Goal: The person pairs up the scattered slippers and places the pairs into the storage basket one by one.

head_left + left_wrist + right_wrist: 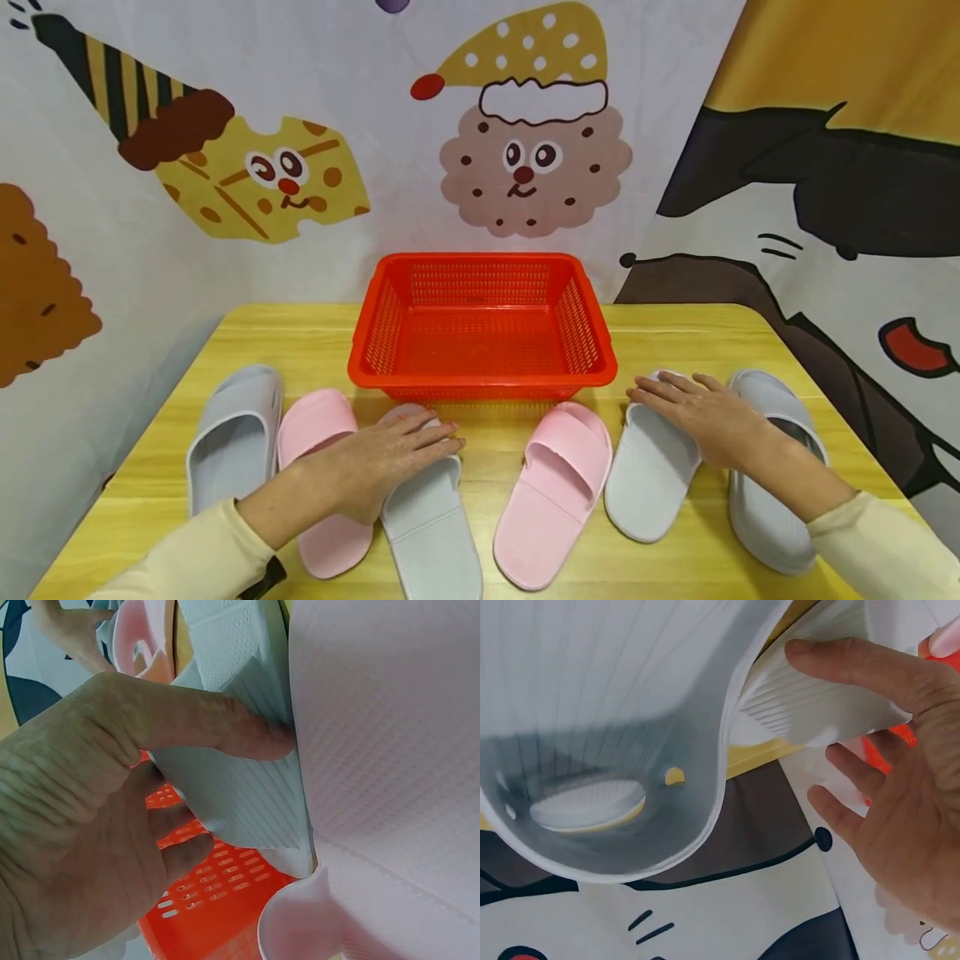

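My left hand (393,458) lies over the strap of a light grey slipper (433,529), palm down, fingers extended. In the left wrist view, the thumb (251,735) crosses one side of the ribbed strap, with the other fingers on the far side. To the right, my right hand (708,421) spreads over the strap of another light grey slipper (648,492). Its thumb (840,660) and fingers stand on either side of that strap in the right wrist view. Pink slippers (551,500) lie between the hands and under the left forearm.
A red plastic basket (480,381) with nothing inside stands at the back of the wooden table (300,329). Larger grey slippers lie on the outer sides, one at far left (236,442) and one at far right (772,517). A cartoon-printed cloth (405,167) hangs behind.
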`<state>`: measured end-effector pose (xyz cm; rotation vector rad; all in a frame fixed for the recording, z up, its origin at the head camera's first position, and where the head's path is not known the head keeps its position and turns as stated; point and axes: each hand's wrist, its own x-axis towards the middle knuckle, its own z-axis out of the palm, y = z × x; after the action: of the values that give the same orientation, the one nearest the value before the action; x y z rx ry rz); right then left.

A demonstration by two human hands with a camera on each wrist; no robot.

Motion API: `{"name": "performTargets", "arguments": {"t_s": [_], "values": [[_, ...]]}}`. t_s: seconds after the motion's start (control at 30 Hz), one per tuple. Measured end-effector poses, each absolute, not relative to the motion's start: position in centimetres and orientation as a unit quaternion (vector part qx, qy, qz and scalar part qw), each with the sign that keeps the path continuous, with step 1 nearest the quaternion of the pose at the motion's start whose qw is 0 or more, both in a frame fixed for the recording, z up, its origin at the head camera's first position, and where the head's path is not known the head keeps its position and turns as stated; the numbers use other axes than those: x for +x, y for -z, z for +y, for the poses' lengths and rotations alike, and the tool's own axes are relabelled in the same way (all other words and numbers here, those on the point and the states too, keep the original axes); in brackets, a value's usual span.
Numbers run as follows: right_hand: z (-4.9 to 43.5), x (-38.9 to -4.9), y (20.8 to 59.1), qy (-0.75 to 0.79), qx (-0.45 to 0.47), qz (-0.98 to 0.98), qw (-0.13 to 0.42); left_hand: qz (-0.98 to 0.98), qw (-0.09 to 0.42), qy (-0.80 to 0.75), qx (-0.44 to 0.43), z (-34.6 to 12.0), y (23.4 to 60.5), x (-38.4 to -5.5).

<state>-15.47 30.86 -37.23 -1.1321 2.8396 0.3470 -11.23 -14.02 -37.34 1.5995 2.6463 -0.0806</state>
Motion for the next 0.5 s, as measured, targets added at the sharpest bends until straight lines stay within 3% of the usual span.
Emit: {"name": "performTargets", "arguments": {"t_s": [0.5], "values": [[31.32,-15.25,37.6,-0.102,-0.371,0.922,0.034,0.865,0.058,0.036,0.498,-13.68,37.25,-11.26]]}}
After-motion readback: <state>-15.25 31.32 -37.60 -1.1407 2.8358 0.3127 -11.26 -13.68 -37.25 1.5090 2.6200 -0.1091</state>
